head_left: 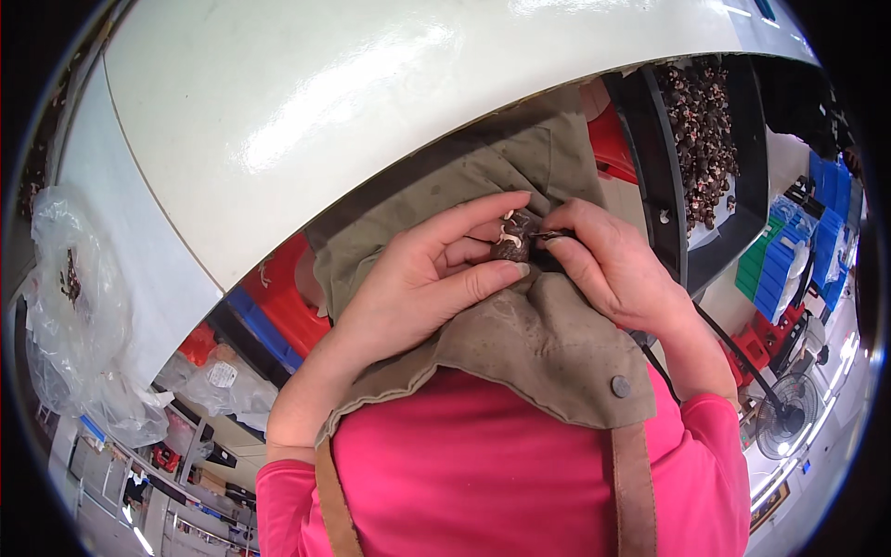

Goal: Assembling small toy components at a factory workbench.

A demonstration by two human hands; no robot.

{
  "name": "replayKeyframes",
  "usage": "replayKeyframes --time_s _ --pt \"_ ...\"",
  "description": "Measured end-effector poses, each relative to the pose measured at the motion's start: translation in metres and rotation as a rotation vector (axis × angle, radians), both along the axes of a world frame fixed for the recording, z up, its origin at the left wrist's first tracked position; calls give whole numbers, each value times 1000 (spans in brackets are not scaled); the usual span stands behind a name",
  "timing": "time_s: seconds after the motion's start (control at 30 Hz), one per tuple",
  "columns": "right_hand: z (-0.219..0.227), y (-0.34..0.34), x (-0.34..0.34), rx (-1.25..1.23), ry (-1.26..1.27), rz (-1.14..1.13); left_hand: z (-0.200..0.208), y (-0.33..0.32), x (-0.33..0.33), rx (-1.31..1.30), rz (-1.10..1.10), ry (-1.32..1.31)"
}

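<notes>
My left hand (429, 278) curls around a small dark brown piece with pale pinkish bits (509, 245) at the centre of the frame, thumb below and fingers above, and my right hand (620, 265) meets it from the right, thumb and forefinger pinched on a slim dark thing (557, 234) whose end reaches the piece; whether that is a tool or a part of it, I cannot tell. I seem to grip the piece by its left side so that its right side lies open to my other hand, and the two hands sit close together, probably to steady such fine work. Both are over my olive-brown apron (566, 339), which spreads across my lap and would likely catch whatever drops. At the upper right of the frame, a black tray (648, 153) holds a heap of small dark and pinkish pieces (701, 139), just past my right hand, I suppose so they are easy to reach. The white tabletop (353, 121) fills the upper part of the frame, beyond my lap. A clear plastic bag (83, 325) hangs at the left edge, perhaps for scraps, and a fan (785, 418) stands at the lower right, maybe for air.
</notes>
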State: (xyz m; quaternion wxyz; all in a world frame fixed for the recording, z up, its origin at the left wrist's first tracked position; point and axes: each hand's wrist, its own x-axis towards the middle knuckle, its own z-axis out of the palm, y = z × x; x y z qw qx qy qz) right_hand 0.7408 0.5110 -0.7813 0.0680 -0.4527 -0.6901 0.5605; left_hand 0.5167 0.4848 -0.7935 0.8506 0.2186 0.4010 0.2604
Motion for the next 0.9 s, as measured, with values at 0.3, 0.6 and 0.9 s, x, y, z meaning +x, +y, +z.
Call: replayKeyframes --time_s 0.3,0.6,0.9 --pt "-4 0 -2 11 65 -157 -5 1 3 -6 25 7" --pt "3 -3 -4 -190 75 -270 -1 -8 8 92 2 111" --pt "9 -2 -25 -288 1 -301 -9 -16 -3 358 -71 282"
